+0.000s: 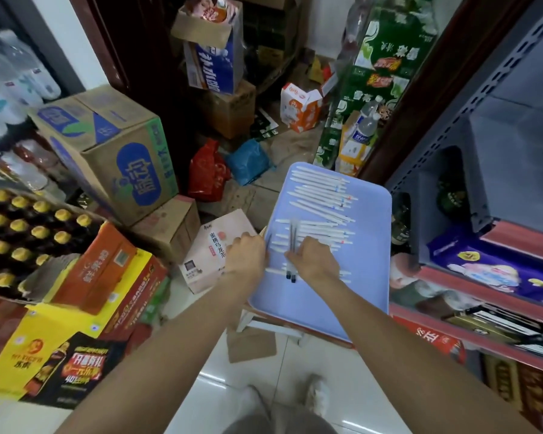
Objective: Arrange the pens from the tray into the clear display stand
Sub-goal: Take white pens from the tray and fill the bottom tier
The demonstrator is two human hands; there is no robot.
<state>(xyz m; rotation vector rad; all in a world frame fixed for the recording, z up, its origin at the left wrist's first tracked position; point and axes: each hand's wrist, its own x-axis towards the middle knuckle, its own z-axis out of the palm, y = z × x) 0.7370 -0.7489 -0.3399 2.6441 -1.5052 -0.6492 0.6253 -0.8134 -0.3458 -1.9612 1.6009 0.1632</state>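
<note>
Right hand (314, 261) curls round a few dark pens (292, 245) held crosswise over the white ones, likely gathering a batch. Left hand (246, 255) at the tray's near-left edge pinches one dark pen (268, 241). White pens (320, 195) lie in rows on the lilac tray (370, 277). Display stand not visible.

Both hands work over the lavender tray (370, 261); the right hand (314, 261) seemingly pinches two dark pens (292, 238).
</note>
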